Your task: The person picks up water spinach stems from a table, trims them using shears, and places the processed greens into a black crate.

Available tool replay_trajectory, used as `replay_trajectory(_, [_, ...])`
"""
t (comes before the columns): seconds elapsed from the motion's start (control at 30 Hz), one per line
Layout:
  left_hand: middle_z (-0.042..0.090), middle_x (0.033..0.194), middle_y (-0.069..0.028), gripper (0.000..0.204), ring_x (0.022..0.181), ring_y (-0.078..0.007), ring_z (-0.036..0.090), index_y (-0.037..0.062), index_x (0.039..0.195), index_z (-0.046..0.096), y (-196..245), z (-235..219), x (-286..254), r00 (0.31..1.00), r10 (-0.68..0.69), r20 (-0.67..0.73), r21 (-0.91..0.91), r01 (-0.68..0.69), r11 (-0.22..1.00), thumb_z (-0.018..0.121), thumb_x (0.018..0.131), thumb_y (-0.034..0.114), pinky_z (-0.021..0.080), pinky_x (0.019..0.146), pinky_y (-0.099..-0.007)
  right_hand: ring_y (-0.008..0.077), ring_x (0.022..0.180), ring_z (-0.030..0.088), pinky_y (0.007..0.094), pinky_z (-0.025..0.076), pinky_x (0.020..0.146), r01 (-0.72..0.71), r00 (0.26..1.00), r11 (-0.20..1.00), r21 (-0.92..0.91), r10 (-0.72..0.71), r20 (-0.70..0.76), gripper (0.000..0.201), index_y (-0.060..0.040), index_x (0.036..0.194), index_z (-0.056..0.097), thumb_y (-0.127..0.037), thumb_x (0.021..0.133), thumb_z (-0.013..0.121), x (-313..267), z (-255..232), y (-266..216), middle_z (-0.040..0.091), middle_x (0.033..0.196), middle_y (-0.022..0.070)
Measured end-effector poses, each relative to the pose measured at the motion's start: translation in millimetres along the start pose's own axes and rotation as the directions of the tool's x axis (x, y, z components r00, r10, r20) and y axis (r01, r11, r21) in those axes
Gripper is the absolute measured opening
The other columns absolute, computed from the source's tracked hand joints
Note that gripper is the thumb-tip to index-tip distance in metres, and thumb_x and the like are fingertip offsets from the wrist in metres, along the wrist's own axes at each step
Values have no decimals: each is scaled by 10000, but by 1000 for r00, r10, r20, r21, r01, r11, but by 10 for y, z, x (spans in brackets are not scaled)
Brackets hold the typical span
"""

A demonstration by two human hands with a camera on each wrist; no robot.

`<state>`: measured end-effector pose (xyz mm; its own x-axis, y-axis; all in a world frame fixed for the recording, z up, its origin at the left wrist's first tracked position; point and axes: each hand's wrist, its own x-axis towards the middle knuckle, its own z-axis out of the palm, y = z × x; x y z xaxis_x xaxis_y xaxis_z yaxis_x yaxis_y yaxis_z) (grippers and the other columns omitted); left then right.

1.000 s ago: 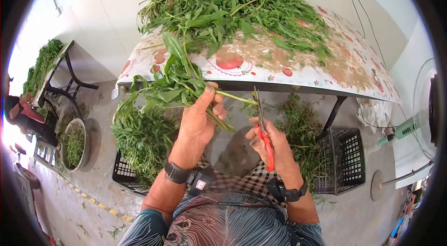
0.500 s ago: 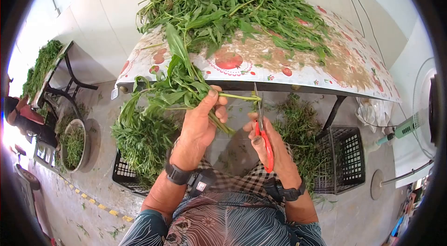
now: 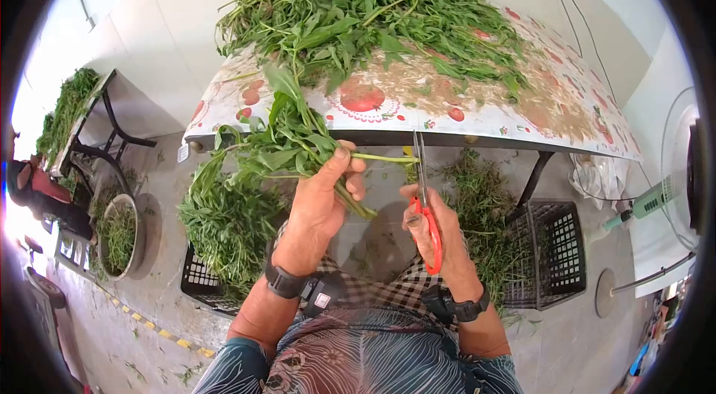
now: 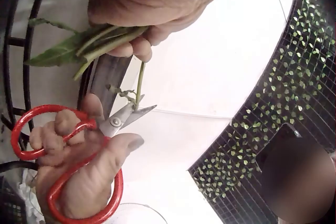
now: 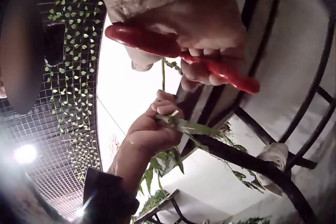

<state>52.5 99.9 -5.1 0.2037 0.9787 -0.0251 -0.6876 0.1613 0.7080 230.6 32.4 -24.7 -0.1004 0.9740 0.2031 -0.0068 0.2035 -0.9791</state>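
Observation:
My left hand (image 3: 317,196) grips a bunch of leafy green stems (image 3: 287,144), leaves to the left and cut ends poking out below the fingers. One thin stem (image 3: 384,158) sticks out to the right. In my right hand (image 3: 440,233) are red-handled scissors (image 3: 426,226), blades upward at that stem's tip. The left wrist view shows the scissor blades (image 4: 123,119) parted around the stem end, with fingers and thumb in the red loops. The right wrist view has the red handles (image 5: 142,40) under my right hand (image 5: 178,8), and my left hand (image 5: 155,129) beyond.
A heap of greens (image 3: 358,13) lies on the patterned tablecloth (image 3: 447,107). Greens (image 3: 231,222) fill a crate at the left; a black crate (image 3: 556,256) stands at the right. A round tub (image 3: 119,233), a second table and a person (image 3: 45,196) are far left.
The scissors have shifted slightly right and their blades have closed somewhat, then parted at the stem tip. My left hand has moved slightly, still gripping the bunch.

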Motion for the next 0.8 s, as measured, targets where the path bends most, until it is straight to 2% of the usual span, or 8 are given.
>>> replay_trajectory(0.13, [576,780,-58,187,609,-149,490,60,1009,547,-2,19,-12,1000,14,18,60,-15,998,572,882,194,419,548,-289,67,703,477,206,404,601,27,995,1000,-2,-27,-97,342,12,1170,451,-163,895,553,-24,-17,59,539,854,25])
replay_trajectory(0.2, [575,779,-63,197,617,-162,493,56,1003,542,52,75,-45,1000,20,-5,125,-20,992,579,877,204,424,553,-296,81,701,489,215,420,618,26,994,995,101,-16,-104,424,8,1193,434,-260,890,558,-8,-111,45,549,863,33])
replay_trajectory(0.23, [564,763,-60,208,620,-165,490,56,999,539,72,39,-46,996,10,90,124,-21,992,584,873,215,424,555,-301,89,700,494,220,428,626,27,994,988,151,-11,-106,467,6,1205,425,-308,887,560,1,-174,36,554,867,37])
replay_trajectory(0.3, [544,732,-55,232,626,-173,484,55,992,534,139,-80,-59,961,-12,277,124,-23,992,594,865,239,425,560,-313,106,703,501,236,442,650,-16,1000,996,86,18,-20,631,3,1241,391,-474,853,533,10,-306,20,553,889,52])
replay_trajectory(0.47, [536,645,-58,339,580,-189,525,-9,992,541,187,-118,-113,932,-28,361,111,-14,994,617,843,285,438,543,-314,150,752,527,278,465,705,-77,990,994,-72,84,111,971,8,1302,332,-762,722,448,26,-278,-43,537,991,102])
replay_trajectory(0.57, [504,590,-47,369,528,-168,487,-16,986,551,177,-150,-170,912,-90,401,151,31,988,620,839,315,404,507,-301,144,768,527,286,447,713,-104,984,990,-95,116,137,976,1,1259,405,-797,698,414,39,-242,-20,565,974,70])
replay_trajectory(0.67, [496,587,-40,366,503,-152,459,-12,999,548,144,-219,-172,883,-162,441,96,133,986,609,848,315,389,489,-301,136,759,523,278,446,690,-122,979,984,-133,142,150,870,-3,1240,428,-726,756,451,65,-186,-121,573,955,74])
replay_trajectory(0.8, [497,606,-33,329,472,-114,422,-1,1063,541,145,-175,-169,964,-189,185,106,171,979,593,866,257,343,436,-252,129,745,518,269,442,662,-159,974,983,-87,171,150,756,-3,1231,435,-637,819,468,87,-151,-180,580,929,78])
